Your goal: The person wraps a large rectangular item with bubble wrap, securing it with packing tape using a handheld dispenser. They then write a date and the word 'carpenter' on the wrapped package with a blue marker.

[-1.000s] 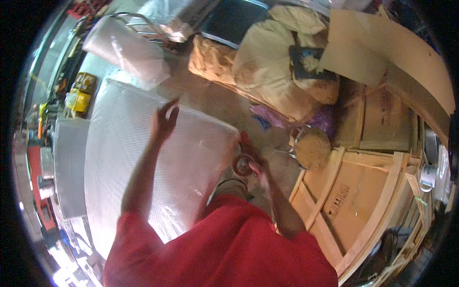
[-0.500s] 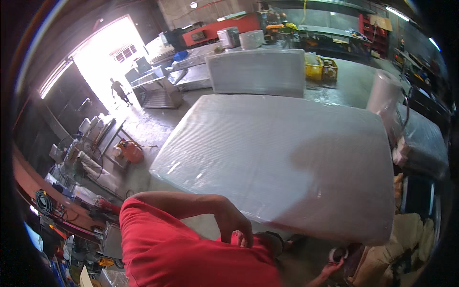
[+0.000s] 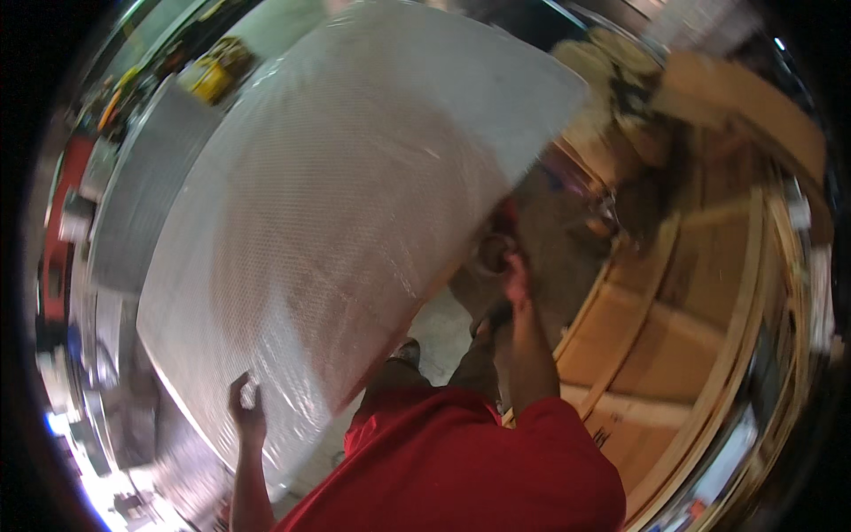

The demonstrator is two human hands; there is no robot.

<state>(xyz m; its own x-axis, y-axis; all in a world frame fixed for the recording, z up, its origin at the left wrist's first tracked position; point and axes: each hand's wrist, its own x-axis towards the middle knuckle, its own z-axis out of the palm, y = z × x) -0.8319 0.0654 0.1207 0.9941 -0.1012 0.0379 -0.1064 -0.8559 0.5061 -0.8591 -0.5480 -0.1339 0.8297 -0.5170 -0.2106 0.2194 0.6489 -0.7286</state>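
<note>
A large flat slab (image 3: pixel 328 177) wrapped in bubble wrap and clear film lies before me. Over its near left end is my left hand (image 3: pixel 247 410), holding nothing, thumb and fingers curved apart. Whether that hand touches the wrap, I cannot tell. My right hand (image 3: pixel 517 279) is low beside the slab's near right edge, its fingers round a roll of tape (image 3: pixel 492 255). Motion blur softens the roll.
On my right stands a wooden crate frame (image 3: pixel 656 332) with brown cardboard panels. Crumpled brown paper (image 3: pixel 589 66) lies beyond the slab's far right corner. A second wrapped panel (image 3: pixel 146 195) stands to the left, near a yellow crate (image 3: pixel 208 82).
My view has swung to the right, bringing the wooden crate frame in. My left hand has moved from my shirt front out over the slab. The tape stays in my right hand.
</note>
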